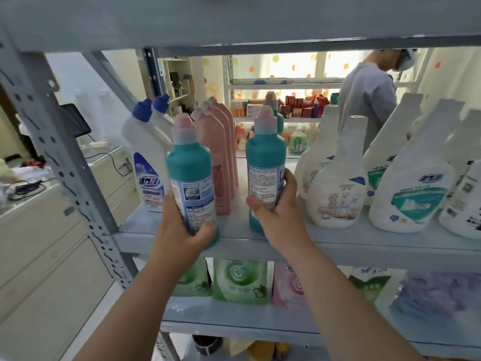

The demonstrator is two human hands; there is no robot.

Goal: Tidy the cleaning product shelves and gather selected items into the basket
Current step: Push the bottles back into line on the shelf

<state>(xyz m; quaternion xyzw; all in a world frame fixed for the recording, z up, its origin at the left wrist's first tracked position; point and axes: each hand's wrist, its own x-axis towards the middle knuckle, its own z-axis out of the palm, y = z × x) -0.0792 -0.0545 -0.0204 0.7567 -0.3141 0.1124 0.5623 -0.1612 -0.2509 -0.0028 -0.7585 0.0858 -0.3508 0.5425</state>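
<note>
Two teal bottles with pink caps stand out at the front of a grey metal shelf (338, 243). My left hand (182, 225) grips the left teal bottle (191, 168) near its base, holding it at the shelf's front edge, slightly tilted. My right hand (276, 212) grips the right teal bottle (265, 162) low on its body, standing on the shelf. A third teal bottle (273, 105) shows behind it. No basket is in view.
White bottles with blue caps (145, 157) and pink bottles (221, 152) stand at the left, white bottles (406, 178) at the right. Green and pink refill pouches (242, 282) fill the lower shelf. A person (369, 100) stands behind the rack. Cream cabinets (39, 243) sit left.
</note>
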